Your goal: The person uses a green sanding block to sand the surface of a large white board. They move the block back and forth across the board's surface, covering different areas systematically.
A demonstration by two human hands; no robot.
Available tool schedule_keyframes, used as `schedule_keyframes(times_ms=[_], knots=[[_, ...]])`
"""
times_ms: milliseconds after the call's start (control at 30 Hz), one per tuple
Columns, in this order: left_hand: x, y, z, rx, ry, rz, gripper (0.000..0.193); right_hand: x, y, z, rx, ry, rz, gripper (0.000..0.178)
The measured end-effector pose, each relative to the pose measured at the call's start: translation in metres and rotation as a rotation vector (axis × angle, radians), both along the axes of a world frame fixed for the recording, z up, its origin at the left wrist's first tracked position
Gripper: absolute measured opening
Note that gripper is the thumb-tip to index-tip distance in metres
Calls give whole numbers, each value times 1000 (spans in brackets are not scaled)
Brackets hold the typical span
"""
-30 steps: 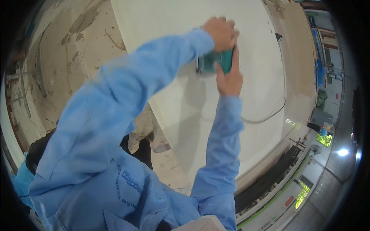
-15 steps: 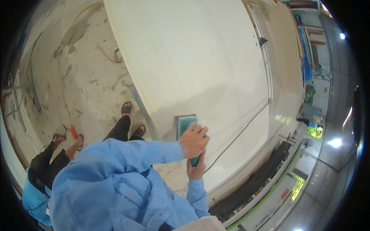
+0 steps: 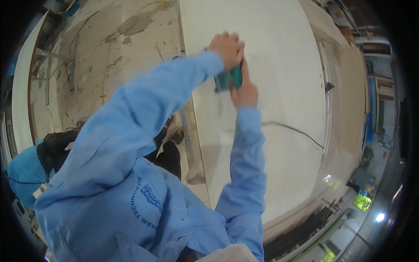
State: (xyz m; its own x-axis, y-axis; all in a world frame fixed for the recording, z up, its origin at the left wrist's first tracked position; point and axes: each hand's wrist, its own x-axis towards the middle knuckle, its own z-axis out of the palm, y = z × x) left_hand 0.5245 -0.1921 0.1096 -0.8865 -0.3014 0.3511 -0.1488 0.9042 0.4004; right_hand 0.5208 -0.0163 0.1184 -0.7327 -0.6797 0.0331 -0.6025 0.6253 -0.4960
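Both my hands are on a green electric sander (image 3: 223, 81), which sits on a large off-white panel (image 3: 283, 87). My left hand (image 3: 226, 50) is closed over its far part, fingers curled on top. My right hand (image 3: 245, 92) wraps the nearer side of its body. The two hands hide much of the sander, and its sanding face is out of sight. A black cord (image 3: 299, 129) lies across the panel to the right of my right forearm.
On the left, beyond the panel's edge, is a stained floor (image 3: 126, 56). A person in light blue (image 3: 25, 174) is low at the left. A white board (image 3: 27, 83) stands at far left. Brown boards (image 3: 353, 83) and machinery (image 3: 301, 236) lie to the right.
My hands have moved the sander farther away across the panel, and my arms are stretched out more. The cord has shifted with it. The view has also shifted.
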Motion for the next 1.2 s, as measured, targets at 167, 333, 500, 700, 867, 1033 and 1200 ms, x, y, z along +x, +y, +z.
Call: schedule_keyframes(times_ms=[167, 333, 500, 700, 867, 1033, 1200], knots=[[141, 75, 16, 242, -9, -21, 31, 121, 75, 20, 19, -141, 70, 77], [142, 60, 11, 400, 143, -38, 25, 127, 58, 27, 24, -151, 24, 79], [32, -83, -4, 173, 195, 108, 18, 3, -87, 7, -50, 24, 173, 79], [-102, -248, -5, 21, 123, 70, 27, -107, -245, 5, 15, 79, 75, 83], [-74, -188, -2, 30, 57, 47, 24, -76, -193, 3, -51, 4, 71, 83], [50, -72, 12, 354, 95, -66, 29, 44, -78, 25, 22, -126, -1, 80], [30, -109, 10, 392, 160, -69, 24, 30, -114, 27, 25, -101, -8, 78]])
